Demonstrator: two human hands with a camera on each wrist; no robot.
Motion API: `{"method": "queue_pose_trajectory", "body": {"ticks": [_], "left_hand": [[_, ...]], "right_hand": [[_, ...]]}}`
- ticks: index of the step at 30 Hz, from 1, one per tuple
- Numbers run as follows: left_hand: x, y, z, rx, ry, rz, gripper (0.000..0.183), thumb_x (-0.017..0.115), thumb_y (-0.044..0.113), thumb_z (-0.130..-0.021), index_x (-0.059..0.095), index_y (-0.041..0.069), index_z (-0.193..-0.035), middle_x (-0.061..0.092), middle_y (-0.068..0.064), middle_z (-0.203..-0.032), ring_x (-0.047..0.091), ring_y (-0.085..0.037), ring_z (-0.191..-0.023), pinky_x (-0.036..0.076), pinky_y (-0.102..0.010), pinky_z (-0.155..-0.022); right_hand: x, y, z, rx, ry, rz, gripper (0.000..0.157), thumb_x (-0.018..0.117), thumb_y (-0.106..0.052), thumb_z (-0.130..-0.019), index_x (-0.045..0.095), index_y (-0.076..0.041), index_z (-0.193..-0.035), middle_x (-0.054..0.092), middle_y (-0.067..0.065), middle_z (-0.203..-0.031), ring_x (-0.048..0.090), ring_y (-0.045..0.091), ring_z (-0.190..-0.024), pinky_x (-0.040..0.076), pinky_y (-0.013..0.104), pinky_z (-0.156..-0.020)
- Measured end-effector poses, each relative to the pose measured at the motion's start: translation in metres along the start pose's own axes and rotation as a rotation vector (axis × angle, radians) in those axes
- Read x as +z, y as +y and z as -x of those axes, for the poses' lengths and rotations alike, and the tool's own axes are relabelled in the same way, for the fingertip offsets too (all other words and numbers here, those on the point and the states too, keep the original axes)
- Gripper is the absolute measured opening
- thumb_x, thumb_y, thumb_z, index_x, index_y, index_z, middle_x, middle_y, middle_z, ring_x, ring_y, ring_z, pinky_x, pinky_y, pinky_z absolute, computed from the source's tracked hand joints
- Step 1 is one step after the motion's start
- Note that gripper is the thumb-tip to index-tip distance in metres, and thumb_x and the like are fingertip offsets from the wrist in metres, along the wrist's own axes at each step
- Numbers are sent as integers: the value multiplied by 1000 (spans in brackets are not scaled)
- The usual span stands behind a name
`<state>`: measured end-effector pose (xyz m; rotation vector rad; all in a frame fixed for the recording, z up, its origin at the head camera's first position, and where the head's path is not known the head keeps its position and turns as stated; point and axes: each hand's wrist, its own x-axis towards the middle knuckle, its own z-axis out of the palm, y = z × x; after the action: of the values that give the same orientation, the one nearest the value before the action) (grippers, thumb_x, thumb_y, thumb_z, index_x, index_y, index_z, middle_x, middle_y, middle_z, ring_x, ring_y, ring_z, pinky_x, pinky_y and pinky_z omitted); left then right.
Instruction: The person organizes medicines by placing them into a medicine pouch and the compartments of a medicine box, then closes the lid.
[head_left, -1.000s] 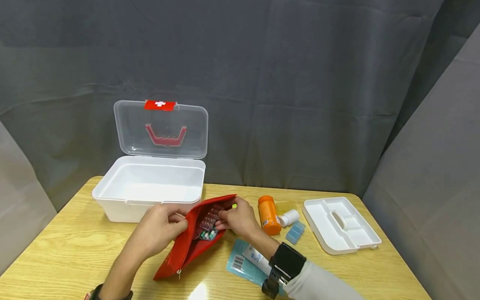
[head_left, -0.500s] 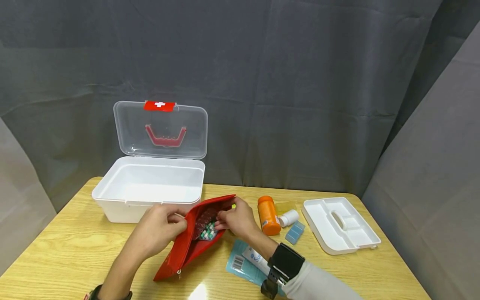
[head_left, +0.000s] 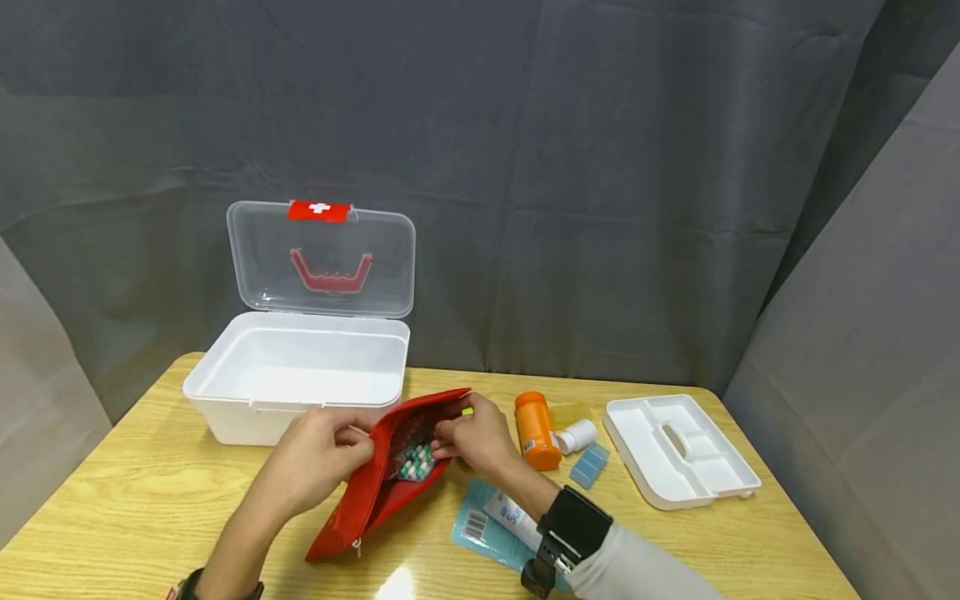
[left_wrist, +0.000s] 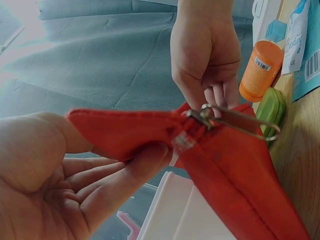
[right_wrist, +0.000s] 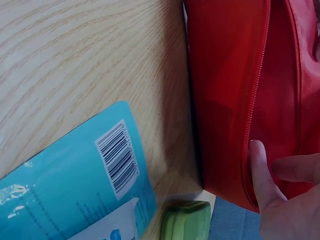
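- The left hand (head_left: 322, 458) pinches one side of the red pouch (head_left: 360, 496) between thumb and fingers.
- The right hand (head_left: 478, 435) reaches into the pouch's mouth, thumb and forefinger apart.
- Green-and-white capsules (head_left: 416, 463) lie inside, near those fingertips.
- The pouch gapes above the bench (head_left: 142, 479), before the white box (head_left: 240, 421) with its lid raised.
- Rightward: teal packet (head_left: 476, 527), white tube (head_left: 512, 518), orange bottle (head_left: 537, 433), white bottle (head_left: 578, 436), blue pillbox (head_left: 589, 465), divided tray (head_left: 651, 475).
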<state>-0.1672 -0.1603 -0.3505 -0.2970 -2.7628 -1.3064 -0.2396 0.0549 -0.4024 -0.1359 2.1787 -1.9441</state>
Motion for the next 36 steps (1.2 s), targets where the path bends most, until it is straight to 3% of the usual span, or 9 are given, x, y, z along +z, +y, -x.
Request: {"method": "queue_pose_trajectory", "body": {"ticks": [7,11,16,24,36], "left_hand": [[-1,0,-1,5,6,-13,19,59,2,-79,73,13,-87,63,7,-67,50,-8,-60,38,-22,-53],[-1,1,-1,8,7,-12,20,58,2,-79,73,12,-87,64,6,-68,51,-8,-61,39,-22,-54],[-1,1,-1,1,4,-3,21,59,1,-79,74,11,-89,67,6,-70,54,-8,-63,42,-22,-55],[-1,0,-1,-2,-3,7,21,59,1,-78,74,11,-90,68,6,-69,55,-8,-62,43,-22,-55],[-1,0,-1,0,3,-5,20,59,1,-78,73,12,-87,64,7,-67,52,-8,-61,39,-22,-54]], "right_hand": [[-8,-8,2,3,8,95,35,66,0,-91,50,12,-119,72,25,-81,72,21,-60,62,36,-64],[-16,-13,4,-19,21,216,33,67,-3,-92,53,10,-118,72,22,-81,73,29,-62,60,32,-61],[-27,-19,8,-37,32,389,28,70,-8,-91,59,4,-114,67,13,-75,70,28,-65,51,24,-55],[-37,-20,15,-51,11,627,25,74,-16,-88,64,-4,-107,65,5,-80,58,16,-67,45,28,-60],[-54,-11,28,-69,-50,890,17,75,-22,-87,64,-10,-90,60,1,-76,53,16,-64,40,31,-59]]}}
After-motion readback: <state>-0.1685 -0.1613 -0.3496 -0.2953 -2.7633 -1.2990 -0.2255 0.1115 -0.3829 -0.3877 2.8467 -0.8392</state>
